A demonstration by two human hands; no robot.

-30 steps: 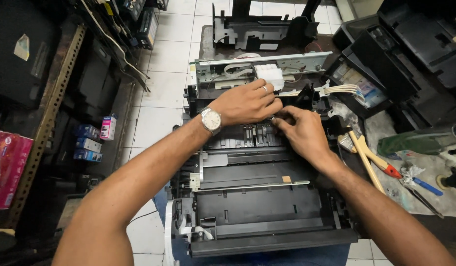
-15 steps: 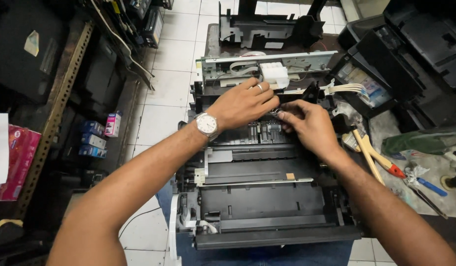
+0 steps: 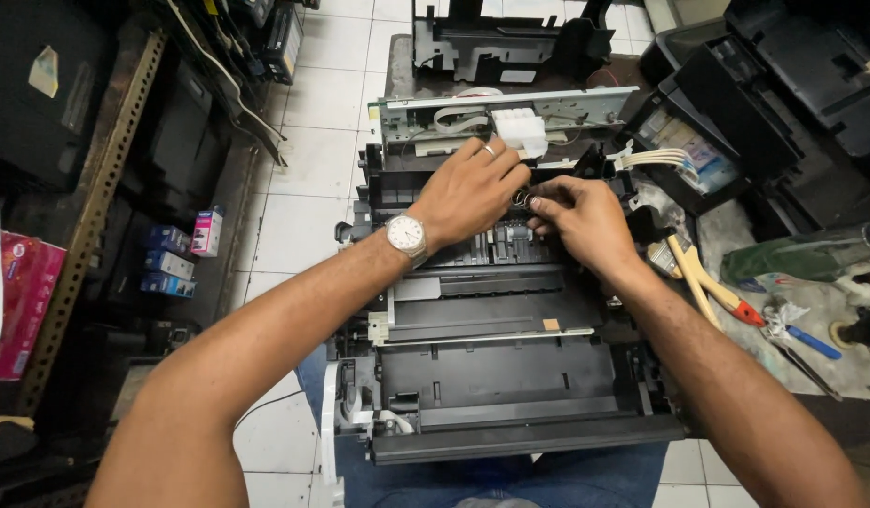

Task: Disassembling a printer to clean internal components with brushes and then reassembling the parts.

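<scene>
Left hand (image 3: 468, 193) and right hand (image 3: 581, 216) pinch a small round part (image 3: 522, 198) inside a stripped, coverless inkjet printer (image 3: 491, 376), reassembly still ahead.

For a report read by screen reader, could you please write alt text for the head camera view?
Two bare hands, the left hand wearing a wristwatch and the right hand, meet over a small part inside an opened black printer resting on the person's lap. Hand tools lie on a cloth to the right, small boxes on the left.
</scene>
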